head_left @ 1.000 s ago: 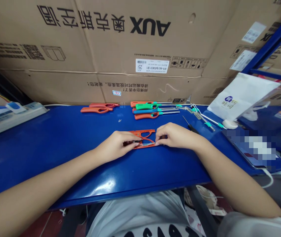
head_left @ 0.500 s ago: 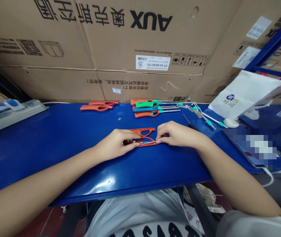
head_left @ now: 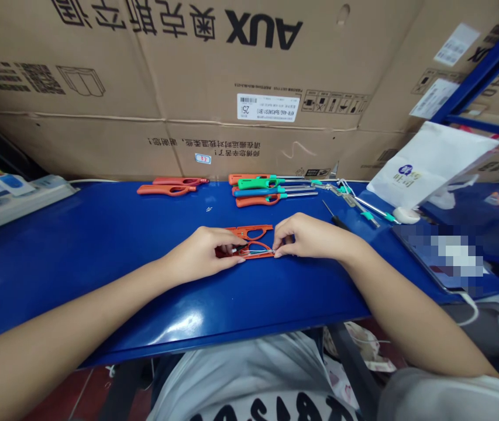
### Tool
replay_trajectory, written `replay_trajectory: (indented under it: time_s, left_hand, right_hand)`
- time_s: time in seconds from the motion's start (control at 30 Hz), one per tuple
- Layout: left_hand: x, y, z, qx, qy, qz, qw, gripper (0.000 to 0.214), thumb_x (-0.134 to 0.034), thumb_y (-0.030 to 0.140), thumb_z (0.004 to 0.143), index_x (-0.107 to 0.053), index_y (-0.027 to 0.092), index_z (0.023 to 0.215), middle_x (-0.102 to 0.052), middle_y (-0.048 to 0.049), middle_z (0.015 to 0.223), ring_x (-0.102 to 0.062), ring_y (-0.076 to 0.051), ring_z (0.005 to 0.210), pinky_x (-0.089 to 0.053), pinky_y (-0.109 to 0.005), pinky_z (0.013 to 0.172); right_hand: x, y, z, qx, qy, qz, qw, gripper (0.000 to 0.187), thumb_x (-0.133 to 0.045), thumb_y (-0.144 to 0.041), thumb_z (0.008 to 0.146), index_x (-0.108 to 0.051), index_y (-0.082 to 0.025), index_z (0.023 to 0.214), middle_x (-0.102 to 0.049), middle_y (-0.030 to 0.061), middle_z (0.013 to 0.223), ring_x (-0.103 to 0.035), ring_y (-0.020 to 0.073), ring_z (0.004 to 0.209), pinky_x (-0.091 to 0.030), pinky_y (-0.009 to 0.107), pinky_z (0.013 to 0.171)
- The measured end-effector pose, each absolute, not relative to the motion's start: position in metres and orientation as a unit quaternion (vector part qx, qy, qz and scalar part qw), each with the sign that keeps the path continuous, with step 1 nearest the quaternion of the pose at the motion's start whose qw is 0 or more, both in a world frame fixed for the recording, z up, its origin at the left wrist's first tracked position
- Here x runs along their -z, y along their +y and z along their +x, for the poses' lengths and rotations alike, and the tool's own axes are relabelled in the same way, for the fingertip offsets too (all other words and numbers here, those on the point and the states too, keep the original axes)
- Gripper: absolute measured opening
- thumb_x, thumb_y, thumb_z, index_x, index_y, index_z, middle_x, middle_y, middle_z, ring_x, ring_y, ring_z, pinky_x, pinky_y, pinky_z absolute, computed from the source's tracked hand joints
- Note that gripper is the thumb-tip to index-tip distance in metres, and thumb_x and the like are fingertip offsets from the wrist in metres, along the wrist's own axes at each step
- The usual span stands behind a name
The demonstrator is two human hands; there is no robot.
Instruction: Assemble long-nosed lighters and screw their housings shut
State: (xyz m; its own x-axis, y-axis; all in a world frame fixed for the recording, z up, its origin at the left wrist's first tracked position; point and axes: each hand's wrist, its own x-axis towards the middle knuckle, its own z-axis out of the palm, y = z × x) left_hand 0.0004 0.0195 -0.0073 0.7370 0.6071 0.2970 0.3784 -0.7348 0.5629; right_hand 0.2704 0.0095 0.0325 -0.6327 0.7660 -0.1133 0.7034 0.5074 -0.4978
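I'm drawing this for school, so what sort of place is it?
Probably a small workshop. Clues are the thin, black-handled metal screwdriver, the open orange plastic handle shells, and the orange, green and blue plastic lighters with metal tubes.

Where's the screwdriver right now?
In the head view, the screwdriver lies on the blue table, right of centre, just beyond the right hand and wrist.

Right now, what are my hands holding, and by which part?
Your left hand holds the nearer orange lighter shell by its left end; your right hand is at the other end, but whether it pinches shell or wire is unclear.
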Motion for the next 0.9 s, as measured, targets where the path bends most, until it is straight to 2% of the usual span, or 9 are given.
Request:
replay_trajectory:
  time_s: [0.4, 0.53, 0.67, 0.77, 0.9]
  left_hand:
    - [0.0071, 0.0194, 0.0000, -0.227, 0.276, 0.900, 0.249, 0.032, -0.073, 0.029, 0.088, -0.074, 0.016, 0.117, -0.078, -0.0068, 0.102, -0.070, -0.016, 0.078, -0.054, -0.025, 0.067]
    - [0.0077, 0.0200, 0.0004, -0.234, 0.273, 0.900, 0.246, 0.031, -0.073, 0.029, 0.088, -0.075, 0.016, 0.115, -0.078, -0.0060, 0.101, -0.068, -0.014, 0.072, -0.053, -0.023, 0.066]
    - [0.0080, 0.0196, 0.0007, -0.235, 0.268, 0.901, 0.245, 0.028, -0.072, 0.025, 0.088, -0.075, 0.017, 0.114, -0.078, -0.0045, 0.096, -0.066, -0.012, 0.068, -0.052, -0.021, 0.064]
    - [0.0083, 0.0197, 0.0008, -0.237, 0.266, 0.902, 0.243, 0.029, -0.072, 0.025, 0.088, -0.075, 0.018, 0.116, -0.078, -0.0041, 0.095, -0.067, -0.012, 0.070, -0.052, -0.020, 0.064]
    - [0.0094, 0.0211, 0.0002, -0.238, 0.261, 0.905, 0.235, 0.029, -0.073, 0.025, 0.087, -0.075, 0.019, 0.116, -0.077, -0.0039, 0.094, -0.067, -0.012, 0.071, -0.052, -0.020, 0.064]
  right_hand:
    - [-0.0324, 0.0104, 0.2763, -0.227, -0.888, -0.399, 0.037, 0.008, -0.076, -0.022, 0.084, -0.076, -0.015, 0.087, -0.072, 0.0035, 0.082, -0.063, 0.0134, 0.069, -0.044, 0.024, 0.064]
    - [-0.0328, 0.0105, 0.2778, -0.242, -0.875, -0.418, 0.038, 0.016, -0.077, -0.023, 0.083, -0.075, -0.015, 0.098, -0.073, 0.0026, 0.080, -0.065, 0.0138, 0.069, -0.045, 0.023, 0.063]
    - [-0.0322, 0.0120, 0.2794, -0.240, -0.890, -0.386, 0.043, 0.007, -0.074, -0.021, 0.086, -0.077, -0.017, 0.090, -0.075, 0.0029, 0.084, -0.068, 0.0151, 0.076, -0.048, 0.025, 0.071]
    - [-0.0308, 0.0125, 0.2794, -0.233, -0.901, -0.361, 0.055, 0.008, -0.072, -0.021, 0.088, -0.079, -0.017, 0.089, -0.076, 0.0045, 0.088, -0.068, 0.0168, 0.082, -0.048, 0.027, 0.078]
    - [-0.0301, 0.0103, 0.2764, -0.217, -0.909, -0.350, 0.059, 0.011, -0.069, -0.019, 0.090, -0.079, -0.015, 0.088, -0.075, 0.0061, 0.088, -0.067, 0.0176, 0.082, -0.048, 0.027, 0.077]
